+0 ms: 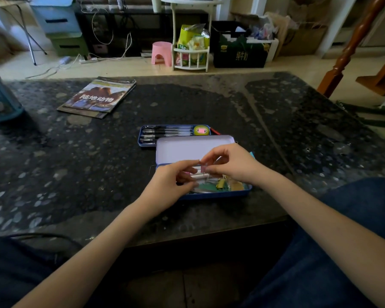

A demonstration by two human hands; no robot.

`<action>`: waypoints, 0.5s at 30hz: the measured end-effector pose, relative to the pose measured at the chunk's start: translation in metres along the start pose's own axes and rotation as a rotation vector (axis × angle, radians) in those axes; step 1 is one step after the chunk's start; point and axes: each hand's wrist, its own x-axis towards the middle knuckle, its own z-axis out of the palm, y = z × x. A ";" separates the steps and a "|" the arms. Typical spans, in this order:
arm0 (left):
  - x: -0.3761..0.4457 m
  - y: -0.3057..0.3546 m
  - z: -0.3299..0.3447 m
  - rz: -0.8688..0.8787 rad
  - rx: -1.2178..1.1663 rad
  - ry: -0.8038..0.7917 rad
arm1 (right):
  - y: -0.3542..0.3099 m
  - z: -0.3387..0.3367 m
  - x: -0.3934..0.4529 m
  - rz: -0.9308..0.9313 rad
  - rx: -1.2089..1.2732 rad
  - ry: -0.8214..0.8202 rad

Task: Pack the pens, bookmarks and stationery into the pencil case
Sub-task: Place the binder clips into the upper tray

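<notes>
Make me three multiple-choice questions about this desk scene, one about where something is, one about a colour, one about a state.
1. Where is the book?
A. far left of the table
B. inside the case
C. on the floor

2. What colour is the stool?
A. green
B. pink
C. black

3. How is the pencil case?
A. closed
B. upside down
C. open, lid raised

Answers: 1 A, it lies on the tabletop's far left; 2 B, it is plainly pink; 3 C, the pale lid stands up behind both hands, left hand and right hand.
</notes>
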 end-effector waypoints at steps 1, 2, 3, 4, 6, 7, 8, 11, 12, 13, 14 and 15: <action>0.000 0.000 0.000 0.005 -0.002 0.005 | 0.000 0.000 0.000 -0.008 0.008 -0.004; 0.000 0.001 0.001 0.008 -0.013 0.013 | 0.000 0.000 0.000 -0.015 0.033 -0.011; 0.000 0.001 0.001 0.008 -0.029 0.023 | 0.000 0.000 0.000 -0.021 0.067 -0.018; 0.000 0.000 0.001 0.005 -0.038 0.028 | 0.001 0.000 -0.001 -0.027 0.092 -0.024; 0.000 -0.001 0.003 0.006 -0.007 0.008 | 0.001 0.000 0.000 -0.030 0.095 -0.034; 0.000 -0.002 0.004 0.011 0.029 -0.010 | 0.002 0.001 0.000 -0.026 0.088 -0.040; -0.001 -0.002 0.004 0.018 0.068 -0.025 | 0.002 0.001 0.000 -0.018 0.083 -0.047; 0.000 -0.005 0.004 0.051 0.157 -0.054 | 0.006 0.003 0.000 0.008 0.051 -0.047; 0.000 -0.005 0.004 0.056 0.178 -0.062 | 0.007 0.004 0.001 0.013 0.023 -0.040; 0.000 -0.005 0.004 0.058 0.198 -0.070 | 0.008 0.005 0.002 0.018 -0.021 -0.035; 0.000 -0.006 0.004 0.062 0.221 -0.079 | 0.009 0.006 0.003 0.024 -0.078 -0.034; 0.000 -0.006 0.004 0.075 0.249 -0.088 | 0.009 0.006 0.004 0.030 -0.135 -0.037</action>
